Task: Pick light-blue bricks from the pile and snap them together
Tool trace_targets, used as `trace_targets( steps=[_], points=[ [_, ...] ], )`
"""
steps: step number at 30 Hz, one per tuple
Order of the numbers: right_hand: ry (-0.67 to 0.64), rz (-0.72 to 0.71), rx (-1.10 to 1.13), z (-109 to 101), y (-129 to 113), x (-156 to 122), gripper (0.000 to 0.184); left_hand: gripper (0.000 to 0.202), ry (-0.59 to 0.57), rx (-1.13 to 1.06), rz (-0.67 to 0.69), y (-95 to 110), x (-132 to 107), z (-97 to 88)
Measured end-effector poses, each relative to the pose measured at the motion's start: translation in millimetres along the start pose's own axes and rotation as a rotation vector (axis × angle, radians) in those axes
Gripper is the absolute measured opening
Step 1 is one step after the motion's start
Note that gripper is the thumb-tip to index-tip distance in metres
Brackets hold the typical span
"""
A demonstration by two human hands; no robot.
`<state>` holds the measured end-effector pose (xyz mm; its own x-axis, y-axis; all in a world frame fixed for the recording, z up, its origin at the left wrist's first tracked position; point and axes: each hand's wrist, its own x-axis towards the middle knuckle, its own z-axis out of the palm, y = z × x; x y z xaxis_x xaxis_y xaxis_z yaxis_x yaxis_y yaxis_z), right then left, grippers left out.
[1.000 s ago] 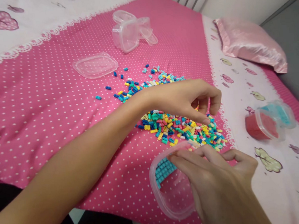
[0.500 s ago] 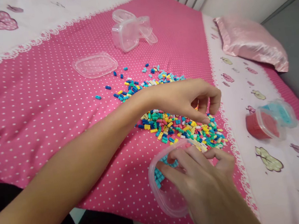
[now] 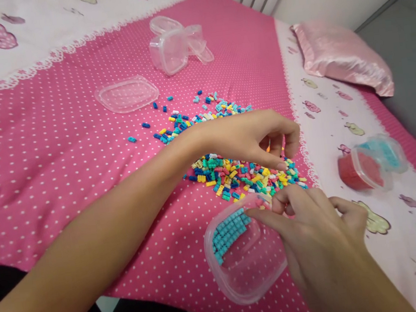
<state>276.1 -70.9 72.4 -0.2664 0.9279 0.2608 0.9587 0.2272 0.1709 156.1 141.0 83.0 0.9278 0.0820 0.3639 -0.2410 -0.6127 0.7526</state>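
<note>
- My left hand (image 3: 253,138) reaches across from the left and hangs over the pile of small bricks (image 3: 232,173); the thumb tip touches the near edge of the pile
- Its fingers are curled in and stand narrow, thumb close to the fingertips; a speck of orange shows between them, but I cannot tell whether a brick is pinched there
- My right hand (image 3: 314,234) comes in from the lower right and lies against the right side of the clear container (image 3: 229,278), which sits on the pink dotted bedspread (image 3: 43,159) just in front of the pile
- The right fingers are drawn together at the container's far rim, with the forefinger laid out toward the teal bricks (image 3: 229,228); I cannot tell whether they grip the rim or a piece
- The teal bricks lie packed in neat rows inside the container, in its far left part
- The pile is a mix of yellow, teal, blue, pink and white, with a few strays toward the far left
- A clear lid (image 3: 127,94) lies flat beyond the pile, and empty clear tubs (image 3: 171,50) lie farther back
- To the right, on the pale border, a tub of red pieces (image 3: 360,171) touches a tub of light blue pieces (image 3: 385,150)
- A pink pillow (image 3: 339,56) lies at the far right
</note>
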Motion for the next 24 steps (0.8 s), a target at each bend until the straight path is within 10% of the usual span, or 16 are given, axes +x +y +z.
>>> trace_targets(
  steps=[15, 24],
  points=[
    [0.042, 0.184, -0.031, 3, -16, 8, 0.034, 0.017, 0.065, 0.755, -0.575, -13, -24, -35.0],
    [0.014, 0.268, 0.024, 8, -26, 10, 0.029, 0.022, 0.04, 0.805, -0.64, -11, -21, -30.1]
  ],
)
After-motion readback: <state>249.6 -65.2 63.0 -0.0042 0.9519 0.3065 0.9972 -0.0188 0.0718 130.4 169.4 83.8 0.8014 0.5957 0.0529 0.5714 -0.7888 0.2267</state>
